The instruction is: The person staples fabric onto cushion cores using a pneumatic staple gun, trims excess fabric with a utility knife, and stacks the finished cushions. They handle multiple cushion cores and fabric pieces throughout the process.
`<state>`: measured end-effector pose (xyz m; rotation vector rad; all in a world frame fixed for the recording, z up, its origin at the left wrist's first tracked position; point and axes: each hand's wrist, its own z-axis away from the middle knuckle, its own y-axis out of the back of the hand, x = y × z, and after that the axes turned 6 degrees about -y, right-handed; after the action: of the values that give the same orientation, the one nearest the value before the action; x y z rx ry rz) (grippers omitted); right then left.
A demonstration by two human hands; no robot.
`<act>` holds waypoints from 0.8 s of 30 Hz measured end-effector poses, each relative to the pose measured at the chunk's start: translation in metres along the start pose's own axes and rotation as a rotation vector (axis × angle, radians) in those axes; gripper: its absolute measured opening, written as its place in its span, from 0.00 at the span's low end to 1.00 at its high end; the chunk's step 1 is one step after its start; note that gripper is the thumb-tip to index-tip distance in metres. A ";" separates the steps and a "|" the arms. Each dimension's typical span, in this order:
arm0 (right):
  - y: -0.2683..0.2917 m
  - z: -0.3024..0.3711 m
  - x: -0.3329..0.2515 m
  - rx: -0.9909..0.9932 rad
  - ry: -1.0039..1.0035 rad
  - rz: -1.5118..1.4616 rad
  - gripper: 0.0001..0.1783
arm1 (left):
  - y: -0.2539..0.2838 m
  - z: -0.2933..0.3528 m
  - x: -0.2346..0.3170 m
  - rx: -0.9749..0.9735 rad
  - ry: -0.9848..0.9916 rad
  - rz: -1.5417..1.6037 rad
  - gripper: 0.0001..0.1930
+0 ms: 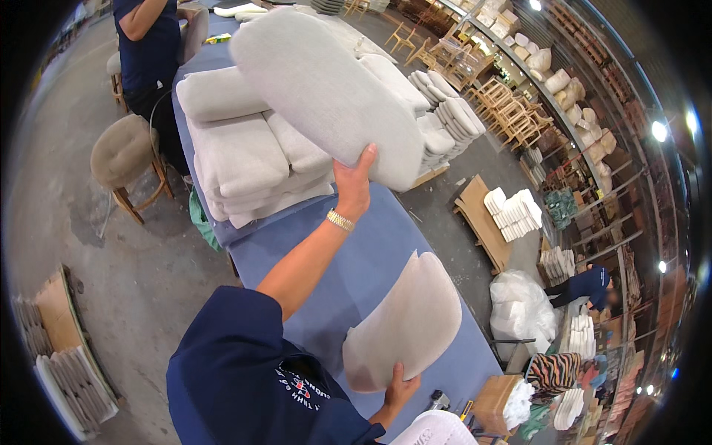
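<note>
My left hand (352, 187), with a gold-coloured watch at the wrist, grips the lower edge of a long, rounded light-grey cushion (326, 93). Its thumb lies on the front; the other fingers are mostly hidden behind. The cushion is held tilted, in front of a stack of similar cushions (245, 156) on the blue-covered table (326, 274). Nearer to me, my right hand (400, 386) pinches the near edge of a curved piece of beige fabric (408, 326). That piece lies over the table, one pointed corner raised at its far end.
A co-worker (144, 59) stands at the far left beside a tufted stool (124, 152). At the near right are a cardboard box (495, 400), a dark tool (439, 400) and a printed white cloth item (436, 430). A wooden pallet (482, 222) with white pads stands beyond the table.
</note>
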<state>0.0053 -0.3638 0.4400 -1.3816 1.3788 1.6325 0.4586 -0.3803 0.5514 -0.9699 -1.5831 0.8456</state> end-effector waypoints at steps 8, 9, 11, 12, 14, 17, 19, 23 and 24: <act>0.000 -0.007 0.009 0.039 -0.024 -0.097 0.32 | 0.092 -0.046 -0.036 0.277 0.331 -0.091 0.38; 0.000 -0.009 0.006 0.056 -0.015 -0.090 0.32 | 0.099 -0.040 -0.035 0.255 0.335 -0.094 0.40; 0.000 -0.010 0.001 0.083 -0.004 -0.076 0.32 | 0.115 -0.041 -0.026 0.210 0.337 0.016 0.43; 0.002 -0.009 0.004 0.093 -0.027 -0.064 0.31 | 0.115 -0.040 -0.020 0.270 0.350 0.084 0.42; 0.002 -0.014 0.008 0.103 -0.064 -0.049 0.29 | 0.111 -0.047 -0.006 0.384 0.358 0.223 0.40; 0.000 -0.016 0.000 0.108 -0.065 -0.027 0.29 | 0.112 -0.070 -0.017 0.349 0.311 0.274 0.37; 0.007 -0.022 0.015 0.130 -0.153 -0.002 0.30 | 0.116 -0.097 -0.031 0.343 0.288 0.299 0.35; 0.003 -0.032 0.025 0.127 -0.202 0.064 0.29 | 0.122 -0.120 -0.045 0.377 0.242 0.238 0.33; 0.005 -0.032 0.021 0.142 -0.199 0.098 0.29 | 0.117 -0.106 -0.045 0.402 0.277 0.179 0.32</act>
<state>0.0058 -0.3989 0.4241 -1.0562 1.4329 1.6505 0.5877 -0.3671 0.4503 -0.8979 -1.0501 1.0553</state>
